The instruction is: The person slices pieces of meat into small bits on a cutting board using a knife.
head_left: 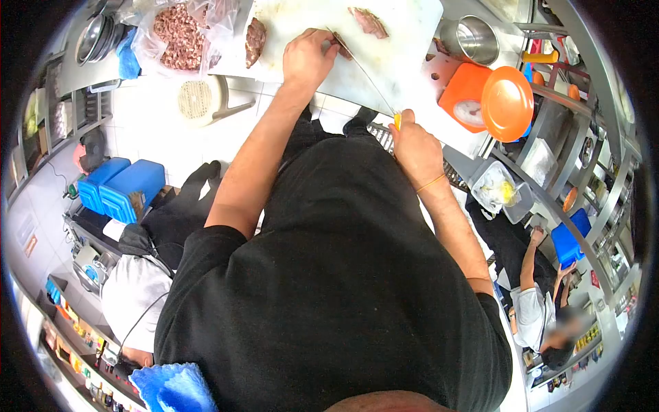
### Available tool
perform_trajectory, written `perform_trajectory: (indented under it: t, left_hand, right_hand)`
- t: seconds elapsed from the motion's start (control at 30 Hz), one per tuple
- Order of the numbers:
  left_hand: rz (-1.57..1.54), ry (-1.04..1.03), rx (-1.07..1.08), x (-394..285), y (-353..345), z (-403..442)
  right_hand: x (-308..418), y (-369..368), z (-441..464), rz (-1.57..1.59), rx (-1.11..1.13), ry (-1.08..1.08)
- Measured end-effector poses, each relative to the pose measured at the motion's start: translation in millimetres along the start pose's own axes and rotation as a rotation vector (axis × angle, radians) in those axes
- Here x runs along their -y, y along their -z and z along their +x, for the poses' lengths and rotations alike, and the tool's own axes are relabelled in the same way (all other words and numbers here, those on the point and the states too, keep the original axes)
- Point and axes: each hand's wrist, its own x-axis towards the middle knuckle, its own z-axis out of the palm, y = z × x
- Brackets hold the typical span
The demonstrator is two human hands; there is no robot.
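My left hand (307, 60) is at the near part of a white cutting board (403, 51), its fingers curled down on a dark piece of meat (341, 48). In my right hand (417, 151) is the yellow handle of a long knife (374, 88). The blade slants up and left across the board, with its far end beside the meat under my left fingertips. One dark red meat chunk (255, 42) lies to the left of that hand. Another meat piece (368, 23) rests farther off to the right.
Left of the board sits a plastic bag of diced meat (180, 38). On the right stand a metal pot (478, 40) and an orange scale (458, 89) beside an orange plate (506, 103). Below are a stool (198, 100) and blue bins (137, 189). Two people are nearby.
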Motion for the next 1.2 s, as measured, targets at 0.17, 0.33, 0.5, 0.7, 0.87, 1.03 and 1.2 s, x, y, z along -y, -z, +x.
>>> perform_trajectory:
  t: [0.17, 0.33, 0.5, 0.7, 0.87, 1.03, 1.2]
  left_hand:
    - [0.017, 0.0, -0.005, -3, 1, 2]
    - [0.019, -0.042, -0.024, -5, 3, 4]
    - [-0.014, -0.04, 0.017, -3, 4, 5]
    - [0.01, -0.073, 0.001, -2, 7, 6]
    - [0.001, -0.056, 0.023, -3, 8, 6]
    - [-0.009, -0.048, 0.022, 0, 4, 6]
    - [-0.068, -0.017, 0.076, 3, 10, 7]
  right_hand:
    - [0, -9, 5, -0.042, 0.041, 0.0]
    - [6, -6, 11, -0.052, 0.085, -0.005]
    - [8, -21, 35, 0.039, 0.088, -0.006]
    - [6, -37, 53, 0.115, 0.053, 0.021]
    - [-16, -50, 25, 0.134, 0.082, -0.037]
    - [-24, -57, 17, 0.137, 0.078, -0.046]
    - [-3, -12, 33, 0.121, 0.009, 0.015]
